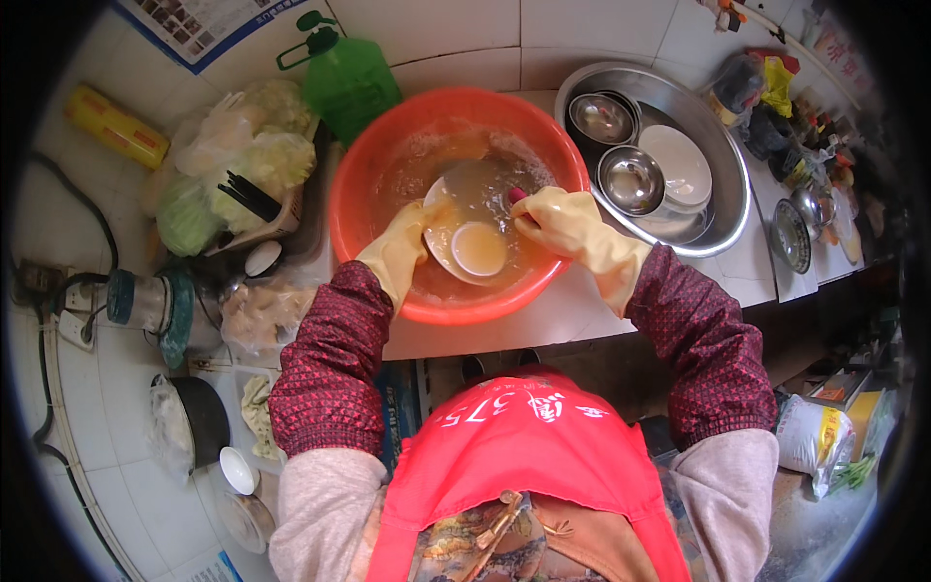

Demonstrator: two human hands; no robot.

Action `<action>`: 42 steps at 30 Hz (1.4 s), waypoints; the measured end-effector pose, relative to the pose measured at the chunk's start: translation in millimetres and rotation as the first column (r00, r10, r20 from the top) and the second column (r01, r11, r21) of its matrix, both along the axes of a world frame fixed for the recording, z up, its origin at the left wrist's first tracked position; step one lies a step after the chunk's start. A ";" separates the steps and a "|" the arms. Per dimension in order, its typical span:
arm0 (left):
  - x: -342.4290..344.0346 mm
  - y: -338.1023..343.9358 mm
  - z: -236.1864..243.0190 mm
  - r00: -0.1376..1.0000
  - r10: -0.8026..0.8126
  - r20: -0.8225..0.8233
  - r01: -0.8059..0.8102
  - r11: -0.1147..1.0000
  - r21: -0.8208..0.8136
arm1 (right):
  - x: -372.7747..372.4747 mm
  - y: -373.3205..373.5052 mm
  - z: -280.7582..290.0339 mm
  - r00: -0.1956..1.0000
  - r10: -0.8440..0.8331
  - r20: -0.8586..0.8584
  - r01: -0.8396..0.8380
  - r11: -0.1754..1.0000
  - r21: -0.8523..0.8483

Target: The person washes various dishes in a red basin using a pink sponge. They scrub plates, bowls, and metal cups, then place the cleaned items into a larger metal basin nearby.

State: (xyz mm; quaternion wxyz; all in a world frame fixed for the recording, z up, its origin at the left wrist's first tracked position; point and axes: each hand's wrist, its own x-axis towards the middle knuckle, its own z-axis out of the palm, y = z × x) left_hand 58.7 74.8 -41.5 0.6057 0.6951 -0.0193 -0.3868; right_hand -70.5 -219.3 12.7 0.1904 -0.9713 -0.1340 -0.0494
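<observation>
My left hand (402, 247), in a cream rubber glove, grips the left edge of a pale plate (446, 194) tilted in cloudy water inside a red basin (354, 165). A small round white dish (479, 248) sits on or against the plate's lower part. My right hand (558, 218), gloved the same way, is closed on a small magenta item (517, 196) over the basin's right side; I cannot make out what it is.
Right of the basin, a steel tub (727, 223) holds steel bowls (630, 179) and white plates (679, 160). A green jug (354, 87) and bagged vegetables (194, 218) stand left. Jars and bags (776, 126) crowd the right edge.
</observation>
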 end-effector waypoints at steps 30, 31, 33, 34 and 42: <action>-5.3 15.6 -15.9 0.879 0.474 0.047 -0.428 0.829 -0.360 | 55.3 123.4 -133.6 0.843 0.261 0.470 0.355 0.386 -0.852; -3.7 13.7 -17.6 0.872 0.484 0.072 -0.437 0.835 -0.334 | 45.2 134.1 -132.6 0.796 0.219 0.565 0.437 0.438 -0.786; 1.3 10.6 -19.7 0.876 0.481 -0.031 -0.472 0.843 -0.258 | 36.5 151.8 -122.0 0.664 0.212 0.717 0.568 0.481 -0.668; 4.8 9.1 -20.0 0.868 0.488 -0.086 -0.495 0.843 -0.209 | 36.4 160.0 -113.8 0.582 0.249 0.774 0.617 0.485 -0.619; 10.2 15.5 -3.9 0.952 0.265 0.152 -0.305 0.852 0.425 | 20.0 146.2 -64.1 0.988 0.073 -0.139 -0.044 0.978 0.204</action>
